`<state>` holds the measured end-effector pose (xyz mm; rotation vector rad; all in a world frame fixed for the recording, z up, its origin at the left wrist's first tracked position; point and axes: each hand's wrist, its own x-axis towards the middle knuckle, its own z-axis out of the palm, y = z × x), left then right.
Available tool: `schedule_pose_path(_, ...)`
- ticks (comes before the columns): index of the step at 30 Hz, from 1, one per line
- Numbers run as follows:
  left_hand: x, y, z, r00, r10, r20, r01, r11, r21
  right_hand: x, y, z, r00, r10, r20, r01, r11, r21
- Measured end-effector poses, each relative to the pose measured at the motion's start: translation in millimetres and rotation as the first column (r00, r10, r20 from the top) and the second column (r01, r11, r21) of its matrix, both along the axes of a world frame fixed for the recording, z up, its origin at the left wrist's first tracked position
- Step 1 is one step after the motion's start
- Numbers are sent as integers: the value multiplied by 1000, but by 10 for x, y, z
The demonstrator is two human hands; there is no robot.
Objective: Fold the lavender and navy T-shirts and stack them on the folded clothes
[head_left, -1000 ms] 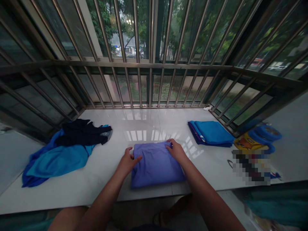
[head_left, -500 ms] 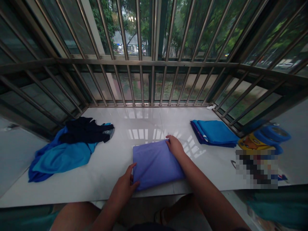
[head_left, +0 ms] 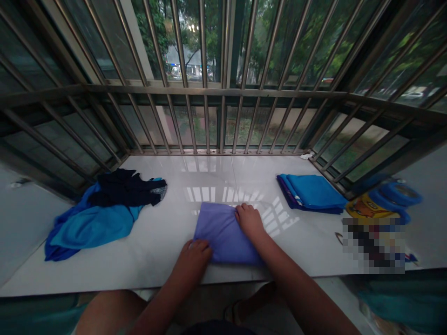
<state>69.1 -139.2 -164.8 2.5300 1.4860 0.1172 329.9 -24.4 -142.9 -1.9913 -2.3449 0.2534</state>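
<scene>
A folded purple garment (head_left: 223,237) lies on the white sill in front of me, with small creases running between my hands. My left hand (head_left: 197,256) grips its near left corner, fingers curled over the cloth. At the far right edge, my right hand (head_left: 249,221) has its fingers bent over the fabric and holds it; the thumb is mostly hidden. To the right rests a stack of folded blue and dark purple clothes (head_left: 314,191). On the left is a loose heap of clothes, with a black piece (head_left: 122,188) on top of a bright blue one (head_left: 94,225).
The glossy white sill (head_left: 167,260) ends at metal window bars (head_left: 223,121) on three sides. A blue and yellow container (head_left: 375,207) stands at the right, beside a pixelated patch. My legs are below the sill's front edge.
The purple garment has turned slightly and bunched between my hands. My left hand has moved right, over its corner, and my right hand has slid slightly nearer along the edge.
</scene>
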Motion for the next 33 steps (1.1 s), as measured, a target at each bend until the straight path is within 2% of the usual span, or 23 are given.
schedule_pose_path(3,-194,369,138,991,122,-62,-123,992,-14,46,-230,23,985,-165,55,166,986,-22)
schedule_pose_path(5,-291,587,189,967,238,-88,-237,971,25,70,-442,43,969,-237,66,241,968,-64)
schedule_pose_path(7,-323,713,193,939,336,-75,-328,939,104,91,-666,57,959,-277,61,283,949,-138)
schedule_pose_path(9,-289,703,144,937,349,-8,-342,923,176,115,-866,58,954,-293,56,298,929,-217)
schedule_pose_path(11,-219,546,45,965,241,99,-257,944,206,146,-1023,44,955,-292,40,293,927,-232)
schedule_pose_path(14,-129,97,-158,969,-37,242,-19,974,224,208,-1186,-14,977,-212,-30,208,974,-88)
schedule_pose_path(17,-109,-395,-354,943,-272,192,221,943,250,294,-1328,-140,988,63,-138,-54,996,67)
schedule_pose_path(19,-119,-630,-458,942,-327,77,289,906,309,364,-1434,-267,944,272,-185,-258,961,95)
schedule_pose_path(21,-129,-763,-540,955,-296,-13,276,873,401,440,-1536,-416,901,402,-165,-390,915,101)
schedule_pose_path(23,-134,-818,-598,967,-251,-30,235,847,478,513,-1619,-561,890,445,-99,-431,892,137)
schedule_pose_path(27,-133,-813,-647,968,-237,85,159,838,521,617,-1746,-738,898,440,-27,-421,874,241)
schedule_pose_path(33,-33,-686,-536,911,-309,272,147,862,484,491,-1941,-748,936,351,-26,-327,893,310)
